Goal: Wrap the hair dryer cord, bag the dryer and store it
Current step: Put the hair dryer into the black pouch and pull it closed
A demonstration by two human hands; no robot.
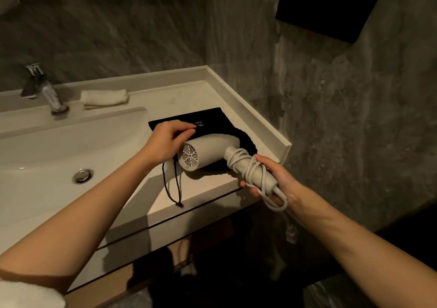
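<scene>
A white hair dryer [208,150] lies over a black drawstring bag [208,118] on the vanity counter [212,92], its rear grille facing me. Its white cord [246,163] is wound around the handle, and a loop of it hangs below my right hand [274,177], which grips the handle past the counter's front edge. My left hand [165,139] rests on the bag just left of the dryer body, fingers pinching the fabric. The bag's black drawstring [173,189] trails toward the counter's front edge.
A white sink basin [59,156] with a chrome drain fills the left side, with a chrome faucet [45,90] behind it. A rolled white towel [104,97] lies at the back. Grey marble walls stand behind and to the right. A dark shelf space lies under the counter.
</scene>
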